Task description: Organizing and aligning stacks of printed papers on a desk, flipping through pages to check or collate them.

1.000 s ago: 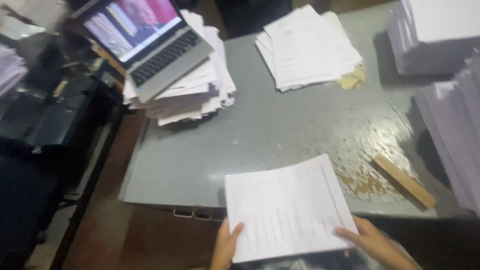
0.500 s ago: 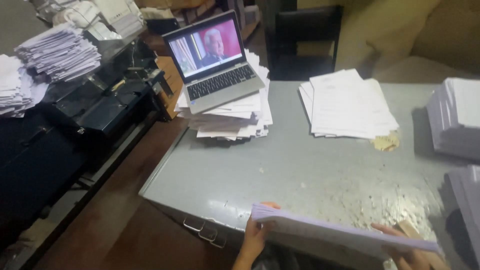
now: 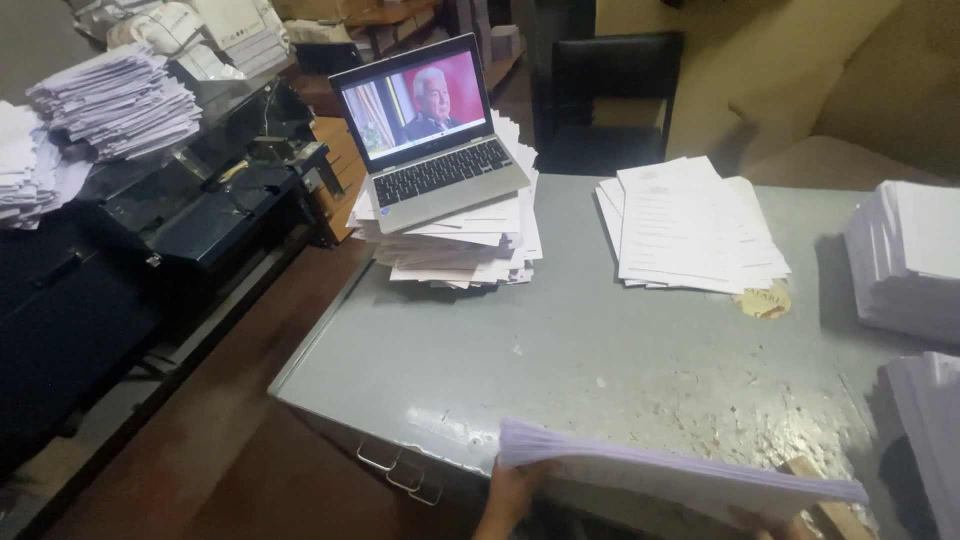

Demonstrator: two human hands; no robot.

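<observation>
White sheaf of paper (image 3: 680,478) held flat, edge-on, over near edge of grey metal desk (image 3: 560,350). Left hand (image 3: 512,492) grips sheaf's left end from below. Right hand (image 3: 752,520) mostly hidden under sheaf; grip cannot be told. Wooden strip (image 3: 828,502) just beside right end. Open laptop (image 3: 432,135) atop paper stack (image 3: 455,245) at far left corner. Loose sheets (image 3: 690,225) near far edge; tall stacks (image 3: 905,255) along right edge.

desk (image 3: 560,360): grey metal, paint chipped near the hands, drawer handles on its front edge
floor (image 3: 230,450): reddish-brown, left of hands
chair (image 3: 610,100): black, beyond desk's far edge
wall (image 3: 780,70): yellowish, far right
light: dim
</observation>
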